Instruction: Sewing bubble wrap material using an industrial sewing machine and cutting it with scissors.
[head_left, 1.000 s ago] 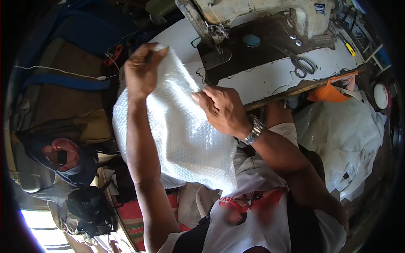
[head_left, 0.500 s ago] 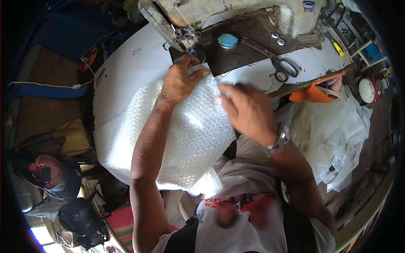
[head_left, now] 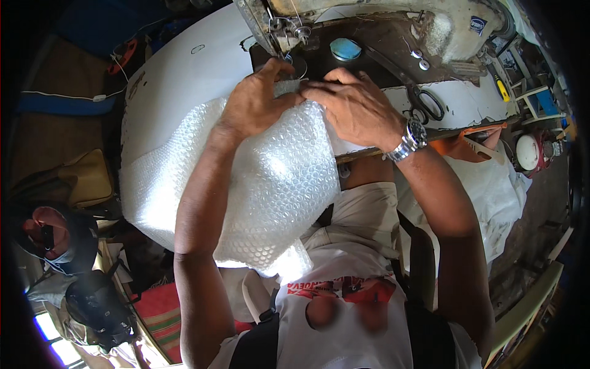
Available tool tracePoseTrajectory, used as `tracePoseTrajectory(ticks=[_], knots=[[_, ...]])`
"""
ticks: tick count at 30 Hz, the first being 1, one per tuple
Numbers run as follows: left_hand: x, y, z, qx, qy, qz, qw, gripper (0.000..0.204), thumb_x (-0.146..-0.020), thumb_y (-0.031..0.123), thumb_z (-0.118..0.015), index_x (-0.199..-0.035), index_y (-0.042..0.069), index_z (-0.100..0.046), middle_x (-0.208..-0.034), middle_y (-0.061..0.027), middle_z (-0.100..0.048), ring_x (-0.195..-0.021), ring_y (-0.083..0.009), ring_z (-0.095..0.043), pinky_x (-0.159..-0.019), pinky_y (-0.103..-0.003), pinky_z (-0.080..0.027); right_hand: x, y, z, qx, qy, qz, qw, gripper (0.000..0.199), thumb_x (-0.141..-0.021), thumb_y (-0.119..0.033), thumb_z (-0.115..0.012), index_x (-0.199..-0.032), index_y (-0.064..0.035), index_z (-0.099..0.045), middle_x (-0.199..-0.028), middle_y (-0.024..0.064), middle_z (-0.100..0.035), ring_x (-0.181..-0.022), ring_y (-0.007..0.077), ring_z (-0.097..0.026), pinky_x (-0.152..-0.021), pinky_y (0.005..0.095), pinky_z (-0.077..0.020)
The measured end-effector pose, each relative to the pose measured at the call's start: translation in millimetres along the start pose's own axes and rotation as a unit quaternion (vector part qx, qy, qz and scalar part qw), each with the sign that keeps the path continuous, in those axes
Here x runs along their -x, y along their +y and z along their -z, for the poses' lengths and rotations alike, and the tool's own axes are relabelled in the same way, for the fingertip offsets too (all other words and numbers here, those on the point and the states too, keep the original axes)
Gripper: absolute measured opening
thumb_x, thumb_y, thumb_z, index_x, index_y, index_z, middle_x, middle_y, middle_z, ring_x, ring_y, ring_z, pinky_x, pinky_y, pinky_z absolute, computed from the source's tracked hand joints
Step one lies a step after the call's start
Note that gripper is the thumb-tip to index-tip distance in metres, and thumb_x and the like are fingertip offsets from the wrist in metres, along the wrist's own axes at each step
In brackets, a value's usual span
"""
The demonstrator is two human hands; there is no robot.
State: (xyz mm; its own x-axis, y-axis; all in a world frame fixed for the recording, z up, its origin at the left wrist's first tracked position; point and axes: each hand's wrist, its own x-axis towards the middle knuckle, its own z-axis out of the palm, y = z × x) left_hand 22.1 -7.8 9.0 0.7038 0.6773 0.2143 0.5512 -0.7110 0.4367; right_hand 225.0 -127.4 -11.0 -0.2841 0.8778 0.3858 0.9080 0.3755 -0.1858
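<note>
A large sheet of bubble wrap (head_left: 276,178) spreads over the left of the sewing table (head_left: 178,67) and hangs down over my lap. My left hand (head_left: 258,101) pinches its far edge just below the needle area of a worn sewing machine (head_left: 375,7). From the right, my right hand (head_left: 356,111) meets it, fingers closed on the same edge, with the two thumbs close together. A metal wristwatch (head_left: 410,138) is on my right wrist. The fingertips of my left hand partly hide the machine's presser foot.
Black-handled scissors (head_left: 424,101) lie right of my right hand. Beyond it are a round blue-topped tin (head_left: 345,49) and small bobbins (head_left: 420,58). A yellow cutter (head_left: 502,91) rests at the table's right end, above crumpled translucent sheeting (head_left: 479,190). Bags lie at left.
My right hand has come in leftward and taken hold of the bubble wrap's far edge beside my left hand. My left hand keeps its grip. The whole view has shifted slightly.
</note>
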Motion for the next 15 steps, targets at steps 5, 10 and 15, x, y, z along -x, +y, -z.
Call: tracePoseTrajectory(ticks=[5, 10, 15], knots=[[13, -2, 8, 0.023, -0.042, -0.071, 0.996, 0.025, -0.094, 0.011, -0.073, -0.118, 0.004, -0.072, -0.116, -0.0127, -0.071, -0.104, -0.0274, -0.071, -0.095, -0.039, -0.058, 7, 7, -10, -0.001, 0.007, 0.022, 1.0, 0.039, -0.093, -0.018, -0.06, -0.13, -0.0142, -0.068, -0.137, -0.0021, -0.066, -0.124, 0.0237, -0.053, -0.1, 0.0563, -0.0462], [17, -10, 3, 0.019, -0.01, -0.058, 0.998, 0.019, -0.096, 0.007, -0.07, -0.113, 0.005, -0.075, -0.112, -0.0118, -0.071, -0.1, -0.0251, -0.072, -0.089, -0.037, -0.06, -1, 0, -9, 0.018, -0.009, 0.018, 1.0, 0.04, -0.093, -0.019, -0.06, -0.133, -0.0136, -0.066, -0.143, -0.0015, -0.063, -0.127, 0.025, -0.052, -0.104, 0.0594, -0.0452], [8, -25, 8, -0.011, 0.011, -0.061, 0.998, 0.019, -0.095, 0.006, -0.069, -0.113, 0.006, -0.076, -0.111, -0.0116, -0.072, -0.1, -0.0265, -0.072, -0.09, -0.038, -0.06, -20, -3, -18, 0.034, -0.02, 0.001, 0.999, 0.043, -0.093, -0.018, -0.059, -0.135, -0.0131, -0.063, -0.145, -0.0001, -0.059, -0.127, 0.0264, -0.052, -0.105, 0.0639, -0.0446]])
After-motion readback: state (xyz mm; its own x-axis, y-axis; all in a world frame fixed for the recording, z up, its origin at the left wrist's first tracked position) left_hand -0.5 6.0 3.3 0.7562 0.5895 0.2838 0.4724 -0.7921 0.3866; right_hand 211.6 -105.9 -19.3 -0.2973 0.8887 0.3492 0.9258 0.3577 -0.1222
